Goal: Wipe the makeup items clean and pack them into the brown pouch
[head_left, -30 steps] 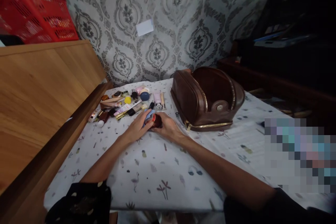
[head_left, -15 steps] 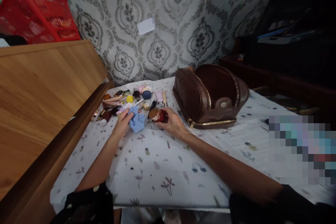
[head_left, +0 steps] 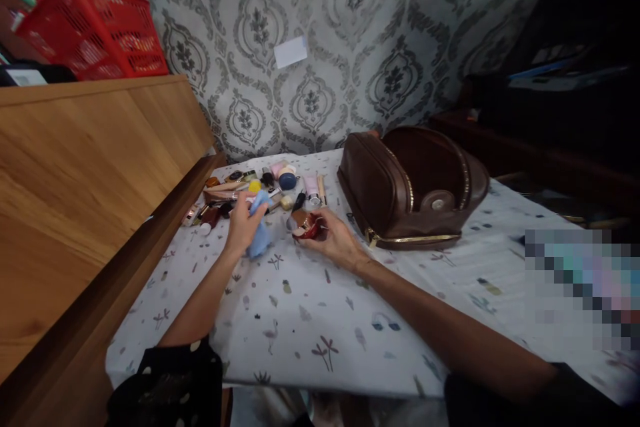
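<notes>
A light blue cloth hangs from my left hand, pinched between thumb and fingers. My right hand holds a small round red container with a brownish top, tilted just right of the cloth. Behind both hands lie several cosmetics, among them a yellow-capped item, a jar with a dark blue lid and a pale pink tube. An unzipped brown leather bag stands to the right of my right hand.
The table has a white printed cloth. A wooden panel borders it on the left, with a red basket on top. Patterned wallpaper rises behind. Dark furniture stands at the right, and a blurred patch covers the right edge.
The red container has turned in my right hand, showing more of its red side. My left hand has lifted the blue cloth, which now hangs longer. The whole view has shifted slightly.
</notes>
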A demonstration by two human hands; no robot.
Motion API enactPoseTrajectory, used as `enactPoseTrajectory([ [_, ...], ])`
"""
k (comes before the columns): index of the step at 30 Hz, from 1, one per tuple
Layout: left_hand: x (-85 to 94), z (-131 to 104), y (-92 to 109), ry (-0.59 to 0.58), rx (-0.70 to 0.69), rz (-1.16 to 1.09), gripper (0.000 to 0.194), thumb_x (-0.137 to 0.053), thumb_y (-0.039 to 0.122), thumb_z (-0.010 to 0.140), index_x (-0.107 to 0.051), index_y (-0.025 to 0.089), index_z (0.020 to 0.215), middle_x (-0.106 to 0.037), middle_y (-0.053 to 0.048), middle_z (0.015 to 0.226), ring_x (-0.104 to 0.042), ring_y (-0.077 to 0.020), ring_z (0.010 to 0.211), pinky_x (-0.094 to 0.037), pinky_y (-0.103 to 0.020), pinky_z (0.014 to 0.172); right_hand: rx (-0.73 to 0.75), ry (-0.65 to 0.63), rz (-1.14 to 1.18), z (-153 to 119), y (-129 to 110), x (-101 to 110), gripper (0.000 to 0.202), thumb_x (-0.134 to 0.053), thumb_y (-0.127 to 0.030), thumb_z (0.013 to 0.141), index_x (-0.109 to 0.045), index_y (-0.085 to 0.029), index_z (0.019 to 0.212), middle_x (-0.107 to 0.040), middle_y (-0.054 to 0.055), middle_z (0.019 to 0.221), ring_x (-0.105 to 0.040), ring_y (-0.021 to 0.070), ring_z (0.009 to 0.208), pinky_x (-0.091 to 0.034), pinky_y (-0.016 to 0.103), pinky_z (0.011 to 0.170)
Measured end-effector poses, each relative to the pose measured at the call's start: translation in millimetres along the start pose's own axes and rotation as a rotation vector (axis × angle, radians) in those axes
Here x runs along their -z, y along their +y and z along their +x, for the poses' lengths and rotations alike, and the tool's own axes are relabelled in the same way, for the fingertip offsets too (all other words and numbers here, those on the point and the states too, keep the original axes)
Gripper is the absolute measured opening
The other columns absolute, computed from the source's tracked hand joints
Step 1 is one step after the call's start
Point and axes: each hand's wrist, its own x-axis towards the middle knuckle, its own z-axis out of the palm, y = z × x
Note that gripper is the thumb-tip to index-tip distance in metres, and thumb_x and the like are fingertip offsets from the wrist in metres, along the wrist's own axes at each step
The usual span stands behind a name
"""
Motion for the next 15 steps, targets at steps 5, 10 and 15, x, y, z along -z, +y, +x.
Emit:
enactPoseTrajectory([
  [5,-18.9,-19.5,25.4,-0.433,-0.196,-0.13,0.026,-0.056,0.04,0.091,-0.062,0.021,0.108,-0.064,-0.007,0.104,-0.063,-0.0208,0.1,-0.051,-0.031,0.084,-0.027,-0.091,0.071,-2.1,-0.1,0.6,0.049,-0.076,-0.034,0.068,-0.057,-0.019,0.11,-0.066,0.003,0.096,-0.064,0.0195,0.087,-0.054,0.033,0.08],
  [10,-18.8,-21.2,16.3,-0.526,-0.421,-0.06,0.032,-0.053,0.037,0.095,-0.066,0.026,0.122,-0.059,-0.009,0.13,-0.052,-0.0254,0.126,-0.036,-0.043,0.113,-0.04,-0.116,0.094,-1.3,4.5,4.1,0.047,-0.075,-0.036,0.071,-0.06,-0.017,0.112,-0.069,0.005,0.097,-0.065,0.0212,0.089,-0.054,0.035,0.081],
  [15,-13.7,-20.6,4.4,-0.633,-0.355,-0.068,0.043,-0.058,0.038,0.092,-0.057,0.032,0.135,-0.05,-0.007,0.144,-0.043,-0.0268,0.137,-0.031,-0.045,0.117,-0.015,-0.177,0.178,-1.4,5.8,2.5,0.047,-0.076,-0.035,0.072,-0.061,-0.018,0.114,-0.07,0.004,0.099,-0.065,0.022,0.091,-0.055,0.037,0.083],
])
